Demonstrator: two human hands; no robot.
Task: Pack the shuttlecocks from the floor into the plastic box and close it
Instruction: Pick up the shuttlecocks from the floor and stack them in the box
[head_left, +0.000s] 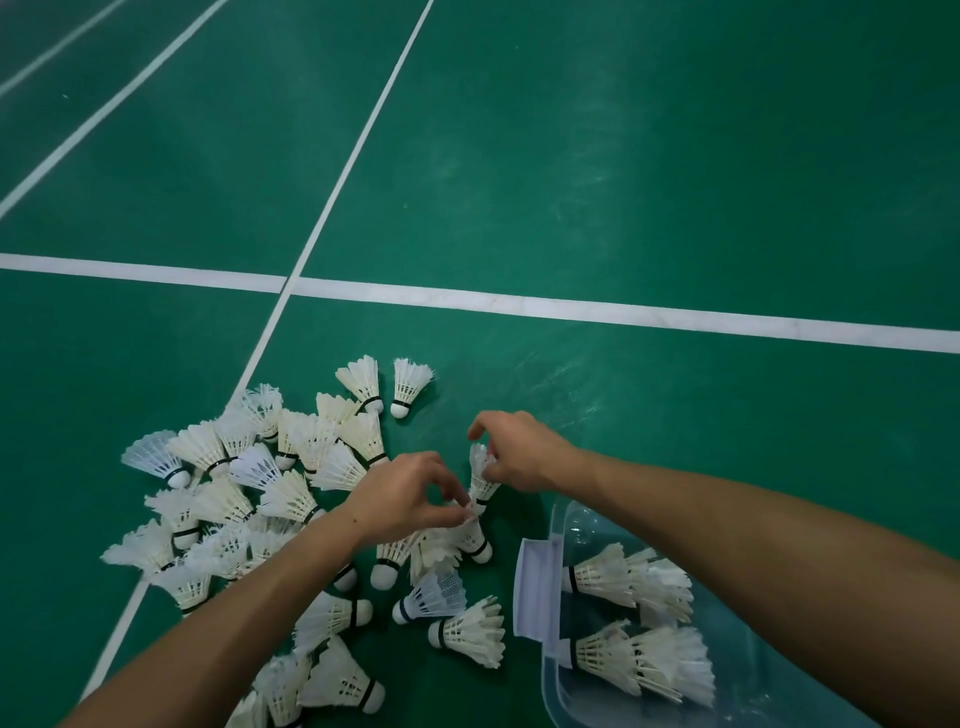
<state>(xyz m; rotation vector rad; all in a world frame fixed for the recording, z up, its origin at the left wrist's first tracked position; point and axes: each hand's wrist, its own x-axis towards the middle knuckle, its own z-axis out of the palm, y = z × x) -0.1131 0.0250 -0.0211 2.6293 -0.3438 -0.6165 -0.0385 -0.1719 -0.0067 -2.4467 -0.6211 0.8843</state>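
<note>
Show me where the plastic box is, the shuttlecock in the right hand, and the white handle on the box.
plastic box (558, 525): head view, on its far clear rim.
shuttlecock (482, 480): head view, on its feather skirt, pinched by the right hand (519, 452).
white handle (537, 587): head view, on its flat face.

floor (623, 156) deep green, faintly scuffed with paler streaks, crossed by white court lines (571, 307). shuttlecocks (291, 488) in the pile mostly white to cream feathers, white cork heads, thin black band at the base of each skirt. two differ: one at the pile's left edge (150, 457) and one near the box (431, 597) have bluish-white mesh-pattern skirts, the latter with a dark blue band. plastic box (566, 525) clear with a pale blue tint, green floor showing through; white latch flap (537, 587) on its rim. shuttlecocks in the box (613, 577) cream-white feathers with black bands.
</note>
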